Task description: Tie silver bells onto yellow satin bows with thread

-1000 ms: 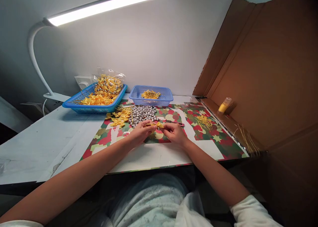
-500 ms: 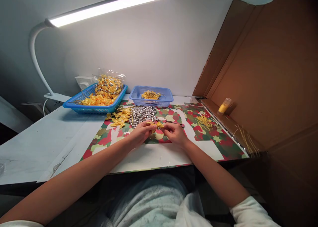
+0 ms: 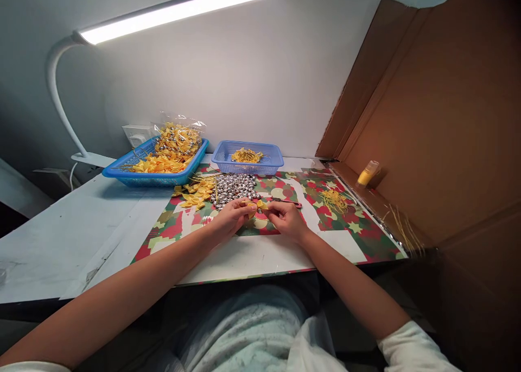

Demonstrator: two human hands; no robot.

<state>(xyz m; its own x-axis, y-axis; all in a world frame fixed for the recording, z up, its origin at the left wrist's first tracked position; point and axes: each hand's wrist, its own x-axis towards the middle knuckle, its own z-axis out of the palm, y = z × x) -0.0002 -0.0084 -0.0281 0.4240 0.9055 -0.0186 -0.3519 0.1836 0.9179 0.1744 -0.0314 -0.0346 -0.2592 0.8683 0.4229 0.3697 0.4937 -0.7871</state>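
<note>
The left hand (image 3: 232, 218) and right hand (image 3: 288, 220) are facing each other, pinching a yellow bow (image 3: 262, 204) between their fingertips.

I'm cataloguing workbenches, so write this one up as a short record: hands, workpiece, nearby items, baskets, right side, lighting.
Left hand: pinching the workpiece
Right hand: pinching its other end
Workpiece: small yellow ribbon piece; finer detail too small to tell
Nearby items: silver beads, loose yellow pieces, pink-and-dark tool
Baskets: larger blue basket, holding yellow pieces; smaller blue basket, holding yellow strands
Right side: tangled yellow threads, yellow-filled container
Lighting: white lamp, lit
</note>
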